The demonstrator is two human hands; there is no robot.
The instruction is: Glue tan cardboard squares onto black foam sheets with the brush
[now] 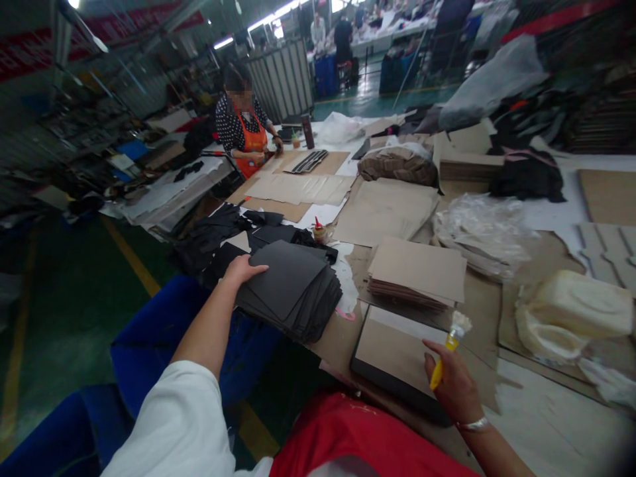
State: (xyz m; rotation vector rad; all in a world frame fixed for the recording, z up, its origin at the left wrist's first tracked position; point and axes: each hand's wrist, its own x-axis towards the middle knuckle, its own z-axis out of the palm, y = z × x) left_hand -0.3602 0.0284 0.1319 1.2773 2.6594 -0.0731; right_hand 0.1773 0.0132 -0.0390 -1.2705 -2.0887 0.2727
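At the left edge of a stack of black sheets (pixel 298 291), my left hand (pixel 242 270) grips the top black sheet (pixel 283 268), its thumb lying on the upper face and its fingers partly hidden. My right hand (pixel 454 377) is closed around a paintbrush (pixel 451 344) with a yellow handle and pale bristles pointing up. Below that hand lies a brown board (pixel 397 351) with a whitish strip along its far edge, resting on a dark stack. Just beyond it sits a pile of brown cardboard sheets (pixel 417 268).
A small bottle with a red tip (pixel 318 230) stands behind the black stack. Dark scraps (pixel 213 235) lie to its left. Crumpled clear plastic (pixel 484 232) and a cream plastic container (pixel 571 311) are at right. A co-worker in an orange apron (pixel 252 142) stands across the table.
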